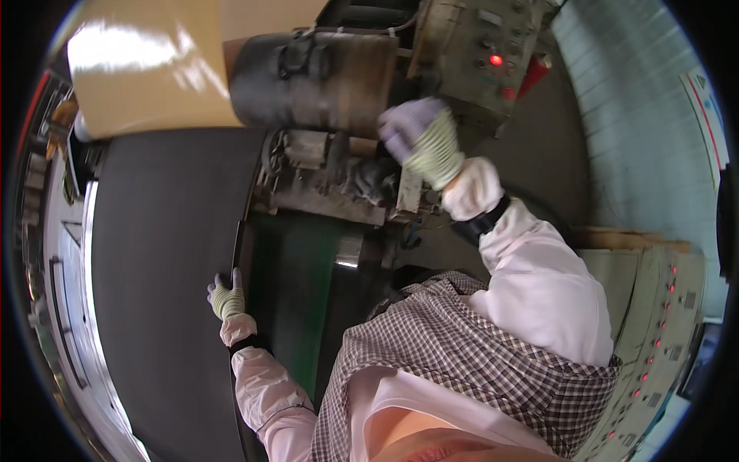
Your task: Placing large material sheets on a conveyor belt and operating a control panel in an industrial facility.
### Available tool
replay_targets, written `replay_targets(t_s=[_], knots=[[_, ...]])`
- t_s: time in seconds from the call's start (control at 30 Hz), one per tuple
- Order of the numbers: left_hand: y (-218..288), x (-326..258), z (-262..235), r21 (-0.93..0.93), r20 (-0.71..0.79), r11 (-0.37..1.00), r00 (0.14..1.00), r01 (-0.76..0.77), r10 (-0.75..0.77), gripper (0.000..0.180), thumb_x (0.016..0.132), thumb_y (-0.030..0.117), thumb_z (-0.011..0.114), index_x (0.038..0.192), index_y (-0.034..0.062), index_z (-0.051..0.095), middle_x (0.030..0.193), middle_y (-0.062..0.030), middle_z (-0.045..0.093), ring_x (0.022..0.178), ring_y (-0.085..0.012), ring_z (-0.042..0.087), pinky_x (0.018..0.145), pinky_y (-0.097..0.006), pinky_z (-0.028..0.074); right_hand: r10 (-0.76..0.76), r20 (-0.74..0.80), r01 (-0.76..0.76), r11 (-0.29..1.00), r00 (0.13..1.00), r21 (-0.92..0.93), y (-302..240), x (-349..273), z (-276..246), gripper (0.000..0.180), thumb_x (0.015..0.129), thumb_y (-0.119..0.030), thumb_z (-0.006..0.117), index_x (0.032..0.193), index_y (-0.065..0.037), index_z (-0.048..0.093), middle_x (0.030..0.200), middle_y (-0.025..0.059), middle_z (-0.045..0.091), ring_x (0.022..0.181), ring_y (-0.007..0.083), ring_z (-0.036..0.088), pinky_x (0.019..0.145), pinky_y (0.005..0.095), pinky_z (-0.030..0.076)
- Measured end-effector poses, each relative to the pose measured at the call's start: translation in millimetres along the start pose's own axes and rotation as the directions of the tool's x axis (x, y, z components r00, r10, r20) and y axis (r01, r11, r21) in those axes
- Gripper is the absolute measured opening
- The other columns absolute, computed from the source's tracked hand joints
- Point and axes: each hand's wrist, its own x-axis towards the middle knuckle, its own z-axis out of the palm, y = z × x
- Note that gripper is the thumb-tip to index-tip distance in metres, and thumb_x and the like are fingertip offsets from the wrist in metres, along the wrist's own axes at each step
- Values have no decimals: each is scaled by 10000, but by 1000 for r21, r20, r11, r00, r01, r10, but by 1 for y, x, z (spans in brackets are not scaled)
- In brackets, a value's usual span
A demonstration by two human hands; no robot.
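- The left hand (225, 296), in a purple-and-pale-yellow glove, was at the right edge of a wide black sheet (173, 300); its fingers were partly spread and touched that edge; it looked open rather than clenched, with no separate item seen in it.
- The black sheet lay to the left of the person's body, running from the lower part of the view up to a glossy tan sheet (154, 85).
- The right hand (419, 138), gloved alike, was out in front, near the right end of a dark roller (315, 85) in the view; its fingers seemed curled, but blur hid them; I could not tell how far they were closed or whether they held anything.
- Below the roller sat a grimy metal frame (323, 206); nearer the body, a dark green surface (289, 292) lay just right of the black sheet.
- Beyond the right hand stood a control box (477, 65) with a lit red lamp (496, 60); at the lower right was a pale cabinet (650, 346) with a row of red lights.
- The person wore a checked apron (462, 346) over pale pink sleeves (543, 285); dark bands circled both sleeves near the wrists.
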Motion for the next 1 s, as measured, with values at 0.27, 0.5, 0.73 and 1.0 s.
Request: replay_targets(t_s=[0.27,0.5,0.73,1.0], knots=[[29,29,35,-295,-180,900,943,-322,278,438,928,448,540,1212,126,626,1259,-123,560,1175,-334,497,1006,-429,397,365,-136,-373,727,921,-577,278,-59,-78,254,809,-250,657,1021,-114,625,963,126,637,935,325,602,810,461,476],[-130,17,81,-156,-77,976,984,149,-163,612,912,576,497,1387,191,469,1443,-175,405,1315,-352,399,1084,-431,356,641,76,-321,480,764,-817,348,-41,-63,346,811,-275,652,1112,-112,604,1041,125,635,1004,317,609,838,459,487],[-157,18,86,-182,-34,960,975,211,-221,594,917,521,540,1400,186,452,1463,-161,374,1317,-334,404,1090,-415,355,690,115,-324,472,715,-820,371,-35,-59,331,810,-282,665,1080,-98,611,1025,130,636,962,320,619,803,461,496],[-125,28,82,-225,-83,965,984,135,-157,580,913,500,556,1387,179,465,1441,-171,405,1309,-345,411,1087,-425,357,726,104,-351,447,680,-823,370,-32,-62,345,825,-334,651,1064,-87,627,1034,132,648,975,326,625,802,463,504]])
